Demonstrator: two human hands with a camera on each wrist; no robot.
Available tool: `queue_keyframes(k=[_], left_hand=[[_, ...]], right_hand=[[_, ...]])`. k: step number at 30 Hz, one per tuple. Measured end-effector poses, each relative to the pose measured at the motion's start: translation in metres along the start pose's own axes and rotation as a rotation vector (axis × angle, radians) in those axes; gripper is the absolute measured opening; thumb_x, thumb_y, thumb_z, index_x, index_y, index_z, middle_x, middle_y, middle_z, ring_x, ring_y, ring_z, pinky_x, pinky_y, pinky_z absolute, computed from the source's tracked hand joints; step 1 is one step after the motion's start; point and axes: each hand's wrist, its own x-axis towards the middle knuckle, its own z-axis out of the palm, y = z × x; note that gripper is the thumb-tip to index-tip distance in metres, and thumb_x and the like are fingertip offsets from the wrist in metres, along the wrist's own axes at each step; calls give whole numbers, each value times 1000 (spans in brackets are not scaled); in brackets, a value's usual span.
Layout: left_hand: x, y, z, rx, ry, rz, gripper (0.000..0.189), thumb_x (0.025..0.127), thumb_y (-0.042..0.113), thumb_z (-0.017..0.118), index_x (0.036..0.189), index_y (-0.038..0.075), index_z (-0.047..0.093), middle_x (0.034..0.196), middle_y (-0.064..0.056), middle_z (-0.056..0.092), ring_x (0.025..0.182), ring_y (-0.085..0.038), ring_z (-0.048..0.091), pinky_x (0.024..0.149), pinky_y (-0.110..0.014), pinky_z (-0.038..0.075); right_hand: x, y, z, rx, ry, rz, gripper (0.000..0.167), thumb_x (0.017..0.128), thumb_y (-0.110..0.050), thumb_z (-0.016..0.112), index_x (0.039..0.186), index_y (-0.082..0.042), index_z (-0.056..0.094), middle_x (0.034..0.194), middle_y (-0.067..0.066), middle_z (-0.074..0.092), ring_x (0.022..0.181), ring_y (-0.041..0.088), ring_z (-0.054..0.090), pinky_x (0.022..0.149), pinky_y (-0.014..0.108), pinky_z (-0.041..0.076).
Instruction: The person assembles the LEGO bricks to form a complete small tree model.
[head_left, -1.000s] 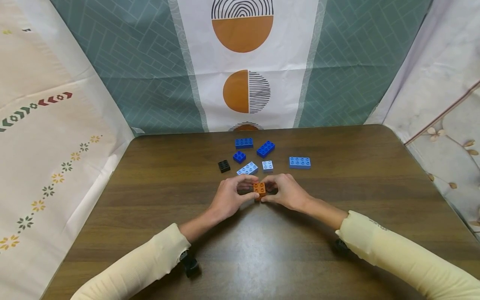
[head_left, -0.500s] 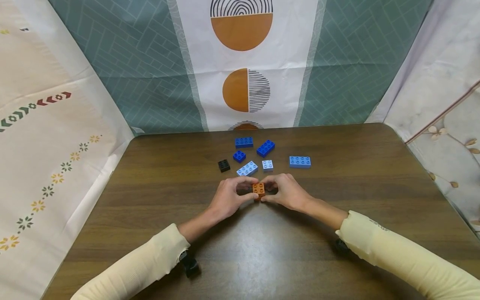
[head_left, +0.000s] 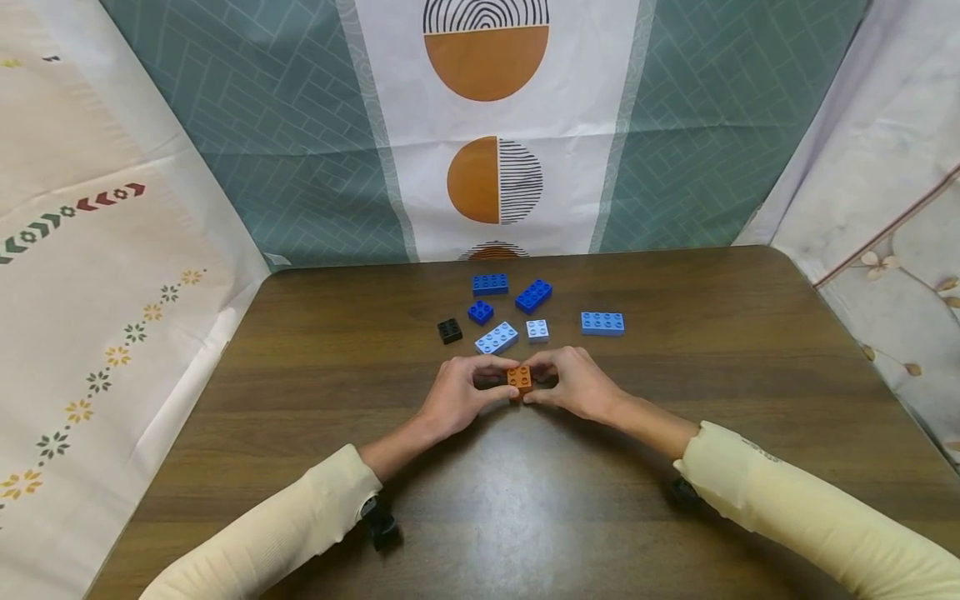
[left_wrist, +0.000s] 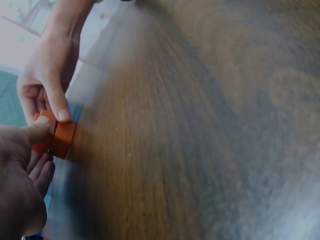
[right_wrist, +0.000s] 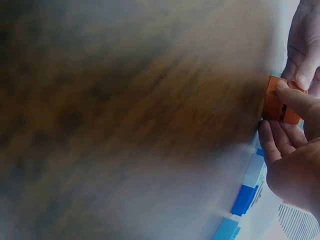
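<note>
So both hands are clamped on a pair of stacked orange bricks around mid-table: the left hand [head_left: 459, 392] pinches the top brick [head_left: 519, 377], and the right hand [head_left: 576, 385] grips the bottom brick [left_wrist: 63, 141], thumbs facing the camera wearer. Can't tell if the stack actually rests on the table [head_left: 337, 333]. Just past the hands there's a long pale brick [head_left: 497, 338] and a small pale brick [head_left: 537, 331], with a black brick [head_left: 450, 331] to the left, a light blue brick [head_left: 602, 323] well off right, and three dark blue bricks [head_left: 533, 296] farther back.
</note>
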Motion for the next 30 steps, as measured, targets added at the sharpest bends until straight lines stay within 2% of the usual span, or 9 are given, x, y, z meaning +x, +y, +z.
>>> queue_keyframes(k=[5, 11, 21, 30], left_hand=[[1, -1, -2, -20, -19, -3, 34, 93, 15, 85, 126, 13, 78, 119, -1, 78, 106, -12, 75, 91, -30, 61], [2, -2, -3, -27, -43, 1, 35, 94, 16, 83, 129, 12, 77, 124, -3, 76, 109, -13, 74, 93, -31, 60], [3, -2, 0, -41, -26, -1, 34, 94, 16, 84, 127, 13, 77, 123, -3, 77, 108, -13, 75, 91, -29, 61], [1, -5, 3, -58, -12, -6, 33, 94, 16, 84, 126, 14, 78, 122, -2, 77, 108, -11, 74, 90, -26, 60]], right_hand=[[1, 0, -4, 69, -20, 25, 43, 87, -15, 91, 125, -1, 76, 116, 9, 78, 105, 24, 76, 92, 39, 62], [-3, -2, -9, 165, 21, 34, 40, 91, -16, 87, 128, -4, 77, 121, 8, 78, 110, 25, 76, 95, 42, 61], [-6, -6, -8, 127, 57, 36, 29, 93, -12, 84, 121, -6, 81, 116, 9, 79, 110, 24, 75, 90, 39, 62], [-6, 0, -5, 164, 67, 29, 28, 92, -13, 84, 119, -6, 81, 114, 9, 79, 105, 21, 77, 87, 35, 63]])
